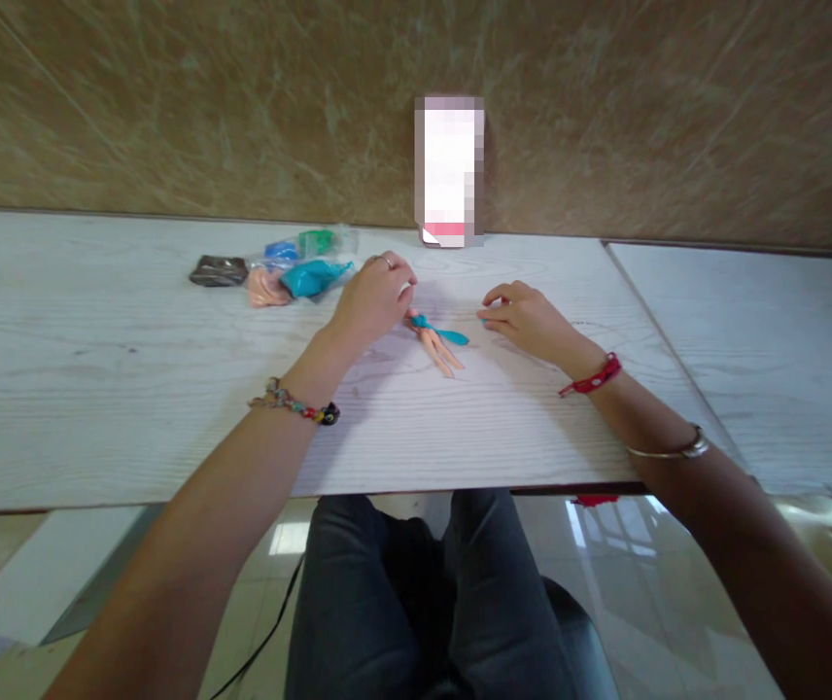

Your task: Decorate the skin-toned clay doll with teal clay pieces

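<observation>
Peach figure (439,351), turquoise top (421,321) and teardrop piece (454,337), lies on white table (131,389) between left hand (374,297) (fingers curled, can't tell grip) and right hand (525,319) (pinching turquoise bit (483,321)). Phone screen (449,165) pixelated, unreadable.

Muted, diffuse light leaves soft shadows on the desk (131,389); glare whitens the glossy floor (649,603) in at least 2 places. The upright screen (449,165) looks white and pixelated, fine detail slightly blurred.
</observation>
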`<move>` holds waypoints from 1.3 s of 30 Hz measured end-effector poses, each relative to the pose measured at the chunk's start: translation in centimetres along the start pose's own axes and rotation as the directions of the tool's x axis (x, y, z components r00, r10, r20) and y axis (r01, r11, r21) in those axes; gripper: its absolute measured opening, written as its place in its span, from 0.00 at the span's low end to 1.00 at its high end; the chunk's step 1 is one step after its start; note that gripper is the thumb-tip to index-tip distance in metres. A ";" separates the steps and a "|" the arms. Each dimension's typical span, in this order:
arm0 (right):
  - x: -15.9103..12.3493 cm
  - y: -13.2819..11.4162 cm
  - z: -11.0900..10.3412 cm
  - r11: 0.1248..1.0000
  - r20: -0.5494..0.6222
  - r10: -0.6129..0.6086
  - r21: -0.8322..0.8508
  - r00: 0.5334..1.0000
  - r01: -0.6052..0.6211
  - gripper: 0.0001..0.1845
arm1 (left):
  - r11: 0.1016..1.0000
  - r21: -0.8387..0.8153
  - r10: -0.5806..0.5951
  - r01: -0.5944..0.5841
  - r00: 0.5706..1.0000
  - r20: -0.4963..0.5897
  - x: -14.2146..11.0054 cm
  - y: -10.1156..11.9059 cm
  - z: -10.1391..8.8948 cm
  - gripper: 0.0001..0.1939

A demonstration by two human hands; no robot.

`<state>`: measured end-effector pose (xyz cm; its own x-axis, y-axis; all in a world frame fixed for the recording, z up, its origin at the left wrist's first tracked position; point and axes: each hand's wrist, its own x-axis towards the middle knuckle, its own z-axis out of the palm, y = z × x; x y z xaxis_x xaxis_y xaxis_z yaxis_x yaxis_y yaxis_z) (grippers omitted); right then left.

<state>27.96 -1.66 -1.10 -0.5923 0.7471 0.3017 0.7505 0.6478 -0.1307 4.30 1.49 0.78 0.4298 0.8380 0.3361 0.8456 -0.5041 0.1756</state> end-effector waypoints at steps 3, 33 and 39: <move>0.0 -0.1 0.0 0.998 0.015 -0.038 0.049 0.999 0.037 0.10 | 1.000 0.001 0.000 0.000 1.000 -0.009 0.0 0.0 0.0 0.13; -0.1 1.3 -0.5 0.980 -0.006 0.004 0.199 1.000 -0.003 0.08 | 1.000 0.008 0.022 -0.022 0.999 -0.024 0.0 -0.2 0.1 0.13; -0.2 1.3 -0.6 0.986 -0.025 0.036 0.162 0.999 -0.032 0.09 | 1.000 0.001 0.019 -0.019 0.999 -0.040 0.0 -0.2 0.2 0.13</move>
<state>29.17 -1.05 -0.76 -0.5574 0.7662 0.3199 0.7114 0.6394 -0.2918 4.17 1.61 0.57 0.4324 0.8194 0.3763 0.8378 -0.5194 0.1682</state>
